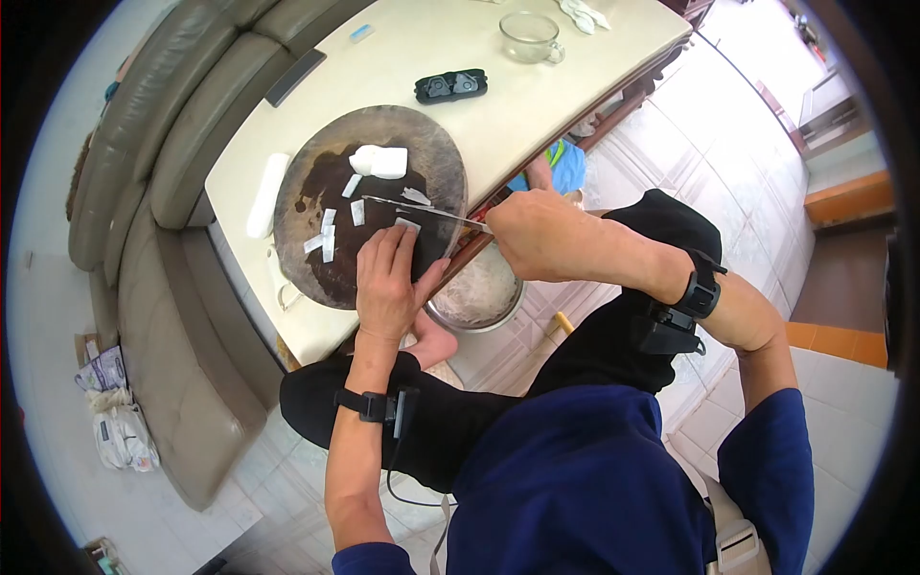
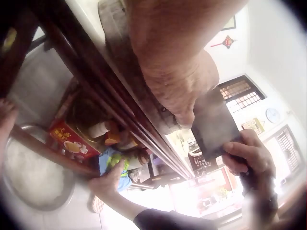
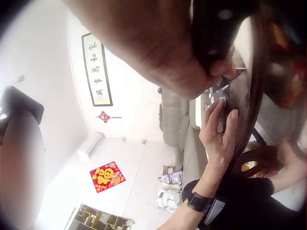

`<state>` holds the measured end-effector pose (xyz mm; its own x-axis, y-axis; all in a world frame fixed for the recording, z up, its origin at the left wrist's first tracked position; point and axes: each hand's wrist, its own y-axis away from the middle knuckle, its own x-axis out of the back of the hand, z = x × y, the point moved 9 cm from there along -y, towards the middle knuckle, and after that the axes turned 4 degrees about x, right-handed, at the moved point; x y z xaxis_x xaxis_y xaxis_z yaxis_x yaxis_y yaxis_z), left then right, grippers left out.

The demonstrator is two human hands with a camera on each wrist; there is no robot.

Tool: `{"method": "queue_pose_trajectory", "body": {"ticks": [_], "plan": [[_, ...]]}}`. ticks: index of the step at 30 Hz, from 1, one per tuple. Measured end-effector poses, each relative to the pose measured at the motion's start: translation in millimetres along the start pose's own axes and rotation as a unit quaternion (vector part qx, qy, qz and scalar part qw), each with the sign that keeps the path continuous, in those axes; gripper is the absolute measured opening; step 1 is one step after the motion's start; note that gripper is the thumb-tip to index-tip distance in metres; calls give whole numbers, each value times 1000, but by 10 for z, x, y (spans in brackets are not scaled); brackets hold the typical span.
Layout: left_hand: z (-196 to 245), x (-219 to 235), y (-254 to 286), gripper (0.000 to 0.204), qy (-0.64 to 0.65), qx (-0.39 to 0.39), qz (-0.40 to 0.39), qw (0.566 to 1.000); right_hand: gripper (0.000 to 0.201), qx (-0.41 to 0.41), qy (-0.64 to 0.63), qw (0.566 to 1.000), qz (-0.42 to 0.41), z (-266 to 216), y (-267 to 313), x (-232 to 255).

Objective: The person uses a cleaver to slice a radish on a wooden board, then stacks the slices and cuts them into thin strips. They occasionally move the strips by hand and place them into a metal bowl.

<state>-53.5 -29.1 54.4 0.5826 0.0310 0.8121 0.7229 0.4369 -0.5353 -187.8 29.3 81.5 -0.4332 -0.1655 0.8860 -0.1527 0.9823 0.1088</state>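
Note:
My right hand (image 1: 541, 235) grips the handle of a cleaver (image 2: 216, 127), whose broad dark blade shows in the left wrist view. From above, the blade appears nearly edge-on over the round wooden chopping board (image 1: 316, 163). At the board's near edge, my left hand (image 1: 385, 278) rests its fingertips on a small white piece (image 1: 407, 226), with the thumb spread toward the rim. Several cut white pieces (image 1: 329, 241) lie across the board's dark, wet middle. Behind them sits a larger white chunk (image 1: 386, 163), smooth like a peeled root vegetable.
Left of the board lies a long white peeled-looking piece (image 1: 267, 195). A black case (image 1: 450, 86) and a glass cup (image 1: 530, 38) stand farther along the cream table (image 1: 383, 57). Below the table edge is a metal basin (image 1: 479, 292). A grey sofa (image 1: 182, 307) stands at left.

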Motion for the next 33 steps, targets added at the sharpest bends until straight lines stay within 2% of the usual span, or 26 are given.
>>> {"method": "queue_pose_trajectory", "body": {"ticks": [6, 7, 11, 17, 19, 22, 23, 25, 29, 33], "plan": [[-18, -11, -24, 51, 4, 8, -4, 1000, 10, 21, 6, 1000, 5, -87, 52, -29], [-15, -10, -28, 51, 5, 8, -4, 1000, 17, 36, -6, 999, 18, -102, 61, -31], [-17, -13, -30, 49, 1, 9, 0, 1000, 18, 57, 4, 998, 23, -135, 82, -59], [-22, -12, -12, 50, 0, 3, 5, 1000, 14, 26, 7, 998, -48, -199, -70, -121], [-14, -7, -10, 51, -5, 0, 6, 1000, 10, 84, 1, 996, 7, -304, -127, -84], [-21, -5, -4, 49, -5, 4, 2, 1000, 12, 100, 11, 994, 47, -351, -95, -85], [-21, -1, -5, 49, -1, 4, 9, 1000, 12, 100, 11, 994, 47, -350, -72, -71], [-28, 2, -1, 49, 3, 8, 18, 1000, 11, 28, 17, 999, 3, -228, -28, -76], [-10, 8, -14, 49, -1, 2, 17, 1000, 11, 36, 12, 999, 28, -215, 34, -44], [-13, 12, -10, 48, -1, 6, 15, 1000, 13, 30, 7, 1000, -6, -259, 48, -58]]}}
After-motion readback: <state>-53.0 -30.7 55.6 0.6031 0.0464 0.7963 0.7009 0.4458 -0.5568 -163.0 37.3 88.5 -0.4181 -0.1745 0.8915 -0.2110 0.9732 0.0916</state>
